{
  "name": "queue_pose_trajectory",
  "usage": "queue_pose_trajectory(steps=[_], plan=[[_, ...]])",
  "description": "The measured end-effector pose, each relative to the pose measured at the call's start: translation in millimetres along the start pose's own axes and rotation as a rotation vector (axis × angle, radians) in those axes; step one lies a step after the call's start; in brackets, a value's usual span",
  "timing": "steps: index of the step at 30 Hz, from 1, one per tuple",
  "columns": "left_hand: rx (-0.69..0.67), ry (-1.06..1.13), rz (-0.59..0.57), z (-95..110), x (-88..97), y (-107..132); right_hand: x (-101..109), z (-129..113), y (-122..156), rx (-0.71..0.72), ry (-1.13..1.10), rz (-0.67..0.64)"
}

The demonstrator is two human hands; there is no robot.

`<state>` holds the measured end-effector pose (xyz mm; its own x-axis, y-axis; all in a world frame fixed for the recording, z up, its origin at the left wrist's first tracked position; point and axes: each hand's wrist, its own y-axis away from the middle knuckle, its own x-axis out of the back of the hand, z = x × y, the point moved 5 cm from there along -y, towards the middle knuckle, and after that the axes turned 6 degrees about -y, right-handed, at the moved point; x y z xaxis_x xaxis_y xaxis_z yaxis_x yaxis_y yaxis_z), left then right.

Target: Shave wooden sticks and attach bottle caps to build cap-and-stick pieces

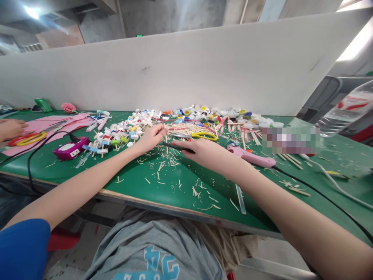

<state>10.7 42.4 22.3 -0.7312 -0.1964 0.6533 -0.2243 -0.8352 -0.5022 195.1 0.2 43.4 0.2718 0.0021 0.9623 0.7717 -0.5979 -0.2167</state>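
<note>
My left hand (pixel 153 139) is closed with its fingertips pinched around a thin wooden stick (pixel 166 139) that points down toward the table. My right hand (pixel 201 149) is wrapped around a slim black knife (pixel 178 147), its front end reaching toward the stick; the blade itself is too small to make out. Beyond my hands lie scissors with yellow handles (pixel 204 135) on a heap of wooden sticks (pixel 186 129). Pale wood shavings (pixel 173 161) are scattered over the green table (pixel 122 198) beneath both hands.
Bottle caps (pixel 198 112) are piled along the white partition (pixel 175 74). Right of my hand lies a corded pink glue gun (pixel 253 157), with a clear glue stick (pixel 240 199) nearer me. Leftward are a purple device (pixel 71 149) with a black cable, pink paper (pixel 43 121) and another person's hand (pixel 11 129).
</note>
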Motion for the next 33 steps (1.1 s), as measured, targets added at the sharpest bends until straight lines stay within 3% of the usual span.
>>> queue_pose_trajectory(steps=[11, 20, 27, 33], plan=[[-0.039, -0.022, -0.037, 8, -7.4, -5, 7, 0, 4, 0.046, -0.142, -0.028], [-0.025, 0.004, -0.027, 9, -10.3, -5, 7, 6, 4, -0.003, -0.184, -0.067], [-0.054, -0.03, -0.024, 17, -8.8, -4, 7, 7, 4, 0.014, -0.176, -0.055], [-0.016, 0.004, 0.011, 8, -8.1, -4, 6, 1, 5, -0.022, -0.11, -0.055]])
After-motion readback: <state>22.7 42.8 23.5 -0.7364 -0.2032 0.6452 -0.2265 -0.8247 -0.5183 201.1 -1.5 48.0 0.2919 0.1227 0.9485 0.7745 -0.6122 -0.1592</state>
